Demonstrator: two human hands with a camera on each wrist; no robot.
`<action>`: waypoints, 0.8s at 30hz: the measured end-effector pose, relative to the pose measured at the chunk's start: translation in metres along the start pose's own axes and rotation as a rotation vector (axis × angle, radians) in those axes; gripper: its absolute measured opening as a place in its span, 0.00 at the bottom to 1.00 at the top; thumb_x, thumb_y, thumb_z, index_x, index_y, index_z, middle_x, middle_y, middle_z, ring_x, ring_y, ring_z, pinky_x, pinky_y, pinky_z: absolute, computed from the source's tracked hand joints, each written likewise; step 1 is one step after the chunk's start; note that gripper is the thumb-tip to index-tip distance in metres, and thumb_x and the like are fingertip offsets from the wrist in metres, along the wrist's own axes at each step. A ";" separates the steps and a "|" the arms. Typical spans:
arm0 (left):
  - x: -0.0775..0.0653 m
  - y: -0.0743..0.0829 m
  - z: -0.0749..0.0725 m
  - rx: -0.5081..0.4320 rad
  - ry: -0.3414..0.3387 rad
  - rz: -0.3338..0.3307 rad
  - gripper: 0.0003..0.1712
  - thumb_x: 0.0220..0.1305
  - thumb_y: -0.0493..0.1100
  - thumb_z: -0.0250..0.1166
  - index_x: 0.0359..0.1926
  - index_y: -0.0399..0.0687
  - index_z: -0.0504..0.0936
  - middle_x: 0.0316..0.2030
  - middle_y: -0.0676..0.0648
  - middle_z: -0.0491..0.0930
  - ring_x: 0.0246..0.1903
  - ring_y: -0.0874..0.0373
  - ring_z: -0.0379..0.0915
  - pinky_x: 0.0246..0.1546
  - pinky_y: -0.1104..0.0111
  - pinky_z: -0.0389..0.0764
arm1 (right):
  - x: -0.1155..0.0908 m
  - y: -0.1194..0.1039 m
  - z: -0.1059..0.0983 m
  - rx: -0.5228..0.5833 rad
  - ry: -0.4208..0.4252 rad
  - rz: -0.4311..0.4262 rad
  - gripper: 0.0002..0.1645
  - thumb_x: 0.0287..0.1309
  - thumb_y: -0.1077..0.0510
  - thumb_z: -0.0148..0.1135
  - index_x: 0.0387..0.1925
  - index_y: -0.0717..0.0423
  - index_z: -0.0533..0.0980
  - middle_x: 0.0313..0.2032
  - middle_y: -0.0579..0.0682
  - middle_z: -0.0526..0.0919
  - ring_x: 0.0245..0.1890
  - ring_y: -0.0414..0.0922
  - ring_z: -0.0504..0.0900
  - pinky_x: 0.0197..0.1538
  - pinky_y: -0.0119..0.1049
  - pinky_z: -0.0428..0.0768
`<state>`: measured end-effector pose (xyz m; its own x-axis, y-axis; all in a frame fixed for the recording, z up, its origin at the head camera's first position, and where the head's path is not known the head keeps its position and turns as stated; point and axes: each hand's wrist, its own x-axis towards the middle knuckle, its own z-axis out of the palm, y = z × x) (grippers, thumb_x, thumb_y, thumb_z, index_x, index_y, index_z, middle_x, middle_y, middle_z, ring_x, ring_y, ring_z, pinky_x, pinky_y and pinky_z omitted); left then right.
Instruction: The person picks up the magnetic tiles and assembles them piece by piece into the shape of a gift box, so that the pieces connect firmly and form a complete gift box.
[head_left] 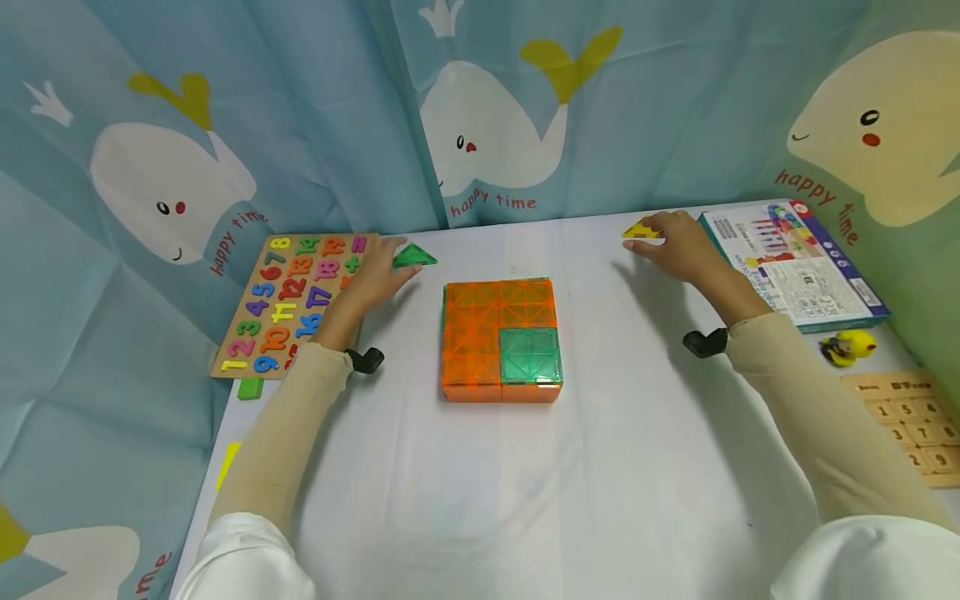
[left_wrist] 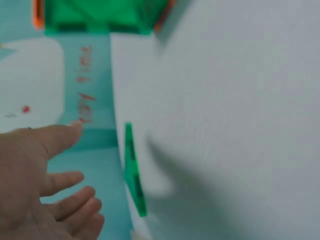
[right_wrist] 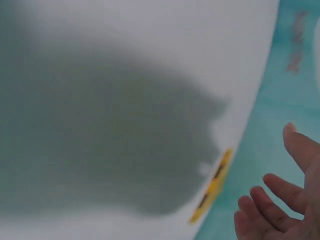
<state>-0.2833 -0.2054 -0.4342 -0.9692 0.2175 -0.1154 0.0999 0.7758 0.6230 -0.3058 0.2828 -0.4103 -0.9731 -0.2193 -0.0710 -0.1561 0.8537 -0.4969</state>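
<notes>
My left hand reaches over the number board's right edge, thumb and fingers apart. Just beyond its fingertips lies a green triangular magnetic tile, with a visible gap to the hand in the left wrist view. My right hand is at the table's far side with fingers spread. Near its fingertips lies a yellow triangular magnetic tile, also apart from the hand in the right wrist view. Between the hands stands a low block of orange magnetic tiles with one green square tile on its top.
A wooden number board lies at the left, partly under the left arm. At the right are a printed box, a small yellow duck toy and a wooden number tray. A curtain hangs behind the table.
</notes>
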 end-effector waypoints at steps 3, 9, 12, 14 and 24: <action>0.017 -0.004 0.001 0.060 -0.017 -0.062 0.41 0.80 0.50 0.60 0.81 0.34 0.57 0.80 0.30 0.50 0.79 0.37 0.47 0.79 0.44 0.54 | 0.016 0.016 -0.003 -0.021 -0.023 0.086 0.42 0.77 0.47 0.59 0.72 0.78 0.62 0.68 0.81 0.62 0.68 0.72 0.62 0.71 0.68 0.62; 0.037 -0.002 0.007 0.209 -0.077 -0.157 0.45 0.80 0.56 0.58 0.81 0.31 0.55 0.80 0.29 0.49 0.77 0.37 0.51 0.78 0.47 0.58 | 0.036 0.037 0.003 -0.061 -0.033 0.237 0.48 0.78 0.45 0.56 0.78 0.77 0.51 0.73 0.81 0.54 0.67 0.70 0.60 0.74 0.66 0.60; 0.043 -0.004 0.010 0.254 -0.097 -0.175 0.43 0.81 0.56 0.56 0.80 0.30 0.56 0.79 0.29 0.50 0.76 0.36 0.50 0.77 0.48 0.59 | 0.042 0.039 0.007 -0.122 -0.045 0.256 0.46 0.79 0.45 0.54 0.76 0.79 0.54 0.68 0.81 0.59 0.64 0.70 0.60 0.73 0.65 0.61; 0.044 -0.007 0.012 0.272 -0.092 -0.172 0.41 0.82 0.55 0.55 0.79 0.30 0.59 0.79 0.29 0.51 0.76 0.36 0.50 0.77 0.48 0.59 | 0.044 0.040 0.010 -0.158 -0.047 0.251 0.45 0.80 0.44 0.53 0.73 0.81 0.58 0.64 0.81 0.62 0.63 0.71 0.60 0.70 0.65 0.62; 0.042 -0.013 0.011 0.193 -0.008 -0.138 0.33 0.78 0.50 0.64 0.71 0.34 0.69 0.66 0.32 0.66 0.61 0.40 0.63 0.66 0.50 0.68 | 0.052 0.040 0.008 -0.024 -0.062 0.370 0.43 0.76 0.44 0.59 0.72 0.77 0.62 0.65 0.76 0.63 0.60 0.66 0.63 0.67 0.61 0.66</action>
<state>-0.3225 -0.1996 -0.4556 -0.9749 0.1057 -0.1958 0.0086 0.8972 0.4416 -0.3612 0.3017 -0.4413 -0.9524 0.0787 -0.2945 0.1997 0.8911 -0.4075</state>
